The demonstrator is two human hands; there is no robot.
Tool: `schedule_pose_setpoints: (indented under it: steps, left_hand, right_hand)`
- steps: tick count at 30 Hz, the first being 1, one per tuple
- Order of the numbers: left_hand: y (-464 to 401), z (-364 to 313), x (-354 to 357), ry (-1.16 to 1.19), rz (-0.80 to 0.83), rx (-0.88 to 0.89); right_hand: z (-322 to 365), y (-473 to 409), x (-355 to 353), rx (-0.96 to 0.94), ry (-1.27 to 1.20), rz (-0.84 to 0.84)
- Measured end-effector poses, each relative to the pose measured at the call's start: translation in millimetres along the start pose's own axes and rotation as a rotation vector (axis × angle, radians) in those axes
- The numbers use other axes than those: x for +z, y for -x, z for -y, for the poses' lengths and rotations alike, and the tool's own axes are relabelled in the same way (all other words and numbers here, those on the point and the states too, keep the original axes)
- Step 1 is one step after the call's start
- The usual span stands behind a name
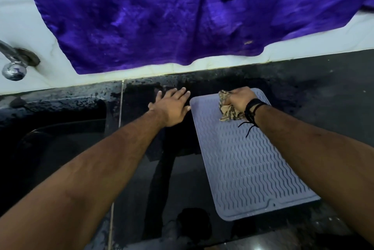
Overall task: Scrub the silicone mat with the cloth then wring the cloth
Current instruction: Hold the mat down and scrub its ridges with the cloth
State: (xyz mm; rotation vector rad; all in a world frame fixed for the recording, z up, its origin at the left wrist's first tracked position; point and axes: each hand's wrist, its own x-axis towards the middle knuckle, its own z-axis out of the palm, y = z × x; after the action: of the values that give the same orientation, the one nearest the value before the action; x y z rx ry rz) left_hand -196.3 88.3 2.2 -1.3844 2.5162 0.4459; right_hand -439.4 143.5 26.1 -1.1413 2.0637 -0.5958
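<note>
1. Forearms fill the near part of the view, both reaching away from the camera over a dark countertop.
2. Farther out, the right hand has its fingers curled tight round a bunched, mottled tan cloth, pressing it onto the silicone mat at the mat's 12 o'clock end, near the far edge. A black cord band sits on that wrist.
3. At about 9 o'clock from the cloth, the left hand lies flat on the counter with fingers straight and spread, holding nothing, just beside the mat's far left corner; whether it touches the rim I cannot tell.
4. Grey and ribbed with wavy ridges, the mat lies flat on the counter, right of centre. Its long axis runs from roughly 11 o'clock at the far end to 5 o'clock at the near end, with a small notch in the near short edge.
5. Judgement: scrubbing is in hand, and most of the ribbed surface lies nearer than the cloth. Strokes along the long axis with firm downward pressure should work into the grooves.
6. Silicone may slide on a wet counter, so the flat hand would serve better pinning the mat's edge.
7. Beyond, a purple towel hangs on the wall, and a tap sits at 10 o'clock above a dark sink, a likely place for wringing.
</note>
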Motion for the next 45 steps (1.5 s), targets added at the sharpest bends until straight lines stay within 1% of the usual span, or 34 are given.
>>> schedule_pose_setpoints:
  steps: [3, 6, 9, 11, 13, 16, 18, 20, 22, 27, 30, 32, 35, 37, 40, 42, 43, 45]
  left_hand:
    - [-7.8, -0.4, 23.4, 0.059, 0.017, -0.050]
    - [-17.5, 2.1, 42.3, 0.157, -0.002, -0.107]
    - [-27.3, 7.7, 57.6, 0.213, 0.002, -0.139]
    - [-32.6, 9.0, 68.3, 0.199, 0.029, -0.136]
    - [-36.0, 8.9, 79.3, 0.164, 0.032, -0.142]
    - [-38.0, 10.3, 91.0, 0.124, -0.019, -0.160]
    - [-37.2, 12.6, 96.9, 0.096, -0.072, -0.123]
    - [-39.1, 15.1, 101.1, 0.064, -0.117, -0.041]
    - [-42.7, 17.4, 102.9, 0.075, -0.105, 0.001]
    - [-47.1, 19.2, 104.5, 0.181, -0.054, -0.077]
    - [-46.2, 18.5, 104.0, 0.190, -0.064, -0.074]
    - [-46.2, 18.7, 103.8, 0.193, -0.069, -0.070]
    - [-45.8, 18.7, 104.1, 0.199, -0.068, -0.073]
    - [-46.0, 18.7, 103.9, 0.196, -0.066, -0.071]
    - [-46.8, 18.7, 103.9, 0.195, -0.070, -0.063]
    - [-46.2, 18.8, 103.3, 0.200, -0.071, -0.056]
    - [-45.7, 18.8, 102.6, 0.209, -0.071, -0.058]
    - [-45.0, 18.7, 100.8, 0.241, -0.067, -0.070]
  right_hand:
    - [-1.1, -3.9, 5.6, -0.005, 0.080, -0.077]
    - [0.4, -5.0, 16.1, -0.034, 0.174, -0.152]
    - [5.3, -10.0, 25.4, -0.087, 0.358, -0.200]
    - [9.9, -14.3, 33.0, -0.089, 0.418, -0.199]
    - [13.8, -15.4, 47.0, -0.131, 0.458, -0.193]
    - [13.7, -13.2, 77.8, -0.200, 0.606, -0.097]
    - [6.7, -12.8, 93.9, -0.215, 0.672, -0.069]
    - [-2.2, -14.8, 100.7, -0.233, 0.691, -0.126]
    - [-9.2, -17.8, 104.3, -0.247, 0.682, -0.154]
    - [-7.3, -27.7, 113.6, -0.234, 0.615, -0.097]
    - [-5.1, -37.1, 108.4, -0.326, 0.609, -0.135]
    - [-8.0, -40.6, 105.8, -0.395, 0.614, -0.129]
    - [-15.5, -38.4, 107.3, -0.431, 0.642, -0.121]
    - [-15.2, -37.6, 107.9, -0.394, 0.668, -0.111]
    - [3.4, -46.8, 108.8, -0.239, 0.682, -0.013]
    - [19.9, -52.5, 109.6, -0.154, 0.699, 0.014]
    - [24.6, -53.1, 110.8, -0.149, 0.714, 0.000]
    - [22.9, -49.3, 115.4, -0.231, 0.736, -0.043]
